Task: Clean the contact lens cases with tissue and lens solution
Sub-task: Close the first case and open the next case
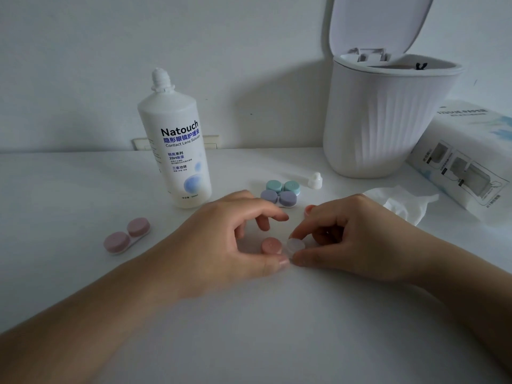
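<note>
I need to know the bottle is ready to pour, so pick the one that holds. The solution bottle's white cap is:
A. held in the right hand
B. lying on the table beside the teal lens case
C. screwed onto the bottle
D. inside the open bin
B: the white cap lies on the table just right of the teal lens case, and the solution bottle shows a bare threaded neck.

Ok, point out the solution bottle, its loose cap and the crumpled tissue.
solution bottle (177, 151), head view, on its label.
loose cap (315, 180), head view, on its side.
crumpled tissue (399, 202), head view, on its middle fold.
</note>
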Available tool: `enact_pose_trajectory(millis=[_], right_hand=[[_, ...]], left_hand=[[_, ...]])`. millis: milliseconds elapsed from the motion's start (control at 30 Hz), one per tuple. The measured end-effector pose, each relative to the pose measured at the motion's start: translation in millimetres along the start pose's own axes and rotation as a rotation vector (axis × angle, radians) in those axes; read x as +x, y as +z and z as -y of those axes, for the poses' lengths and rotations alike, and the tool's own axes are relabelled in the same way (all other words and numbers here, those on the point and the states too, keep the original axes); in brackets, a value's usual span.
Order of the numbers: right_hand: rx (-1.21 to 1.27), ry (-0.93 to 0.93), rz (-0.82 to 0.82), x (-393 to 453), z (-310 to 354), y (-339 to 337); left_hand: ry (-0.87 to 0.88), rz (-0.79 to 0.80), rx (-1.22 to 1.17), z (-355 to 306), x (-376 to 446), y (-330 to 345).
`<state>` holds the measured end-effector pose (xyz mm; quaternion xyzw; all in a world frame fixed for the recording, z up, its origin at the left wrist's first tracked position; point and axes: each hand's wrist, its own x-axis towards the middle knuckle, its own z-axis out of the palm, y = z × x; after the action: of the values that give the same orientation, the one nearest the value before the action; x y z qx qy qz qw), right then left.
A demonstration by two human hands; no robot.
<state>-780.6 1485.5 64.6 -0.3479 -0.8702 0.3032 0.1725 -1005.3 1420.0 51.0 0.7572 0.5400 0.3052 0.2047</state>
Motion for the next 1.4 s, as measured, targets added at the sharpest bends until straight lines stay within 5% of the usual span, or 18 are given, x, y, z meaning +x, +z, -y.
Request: enact_pose_trajectory(millis=[633, 1400], right_hand=[[0.017, 0.015, 0.004, -0.4, 1.9, -0.5], [0.001, 0.021, -0.002, -0.5, 0.3, 0.2]], left_hand=[[0.042, 0.082, 0.014, -0.2, -0.4, -5.1], [0.111, -0.031, 0.020, 2.9, 0.6, 5.4]])
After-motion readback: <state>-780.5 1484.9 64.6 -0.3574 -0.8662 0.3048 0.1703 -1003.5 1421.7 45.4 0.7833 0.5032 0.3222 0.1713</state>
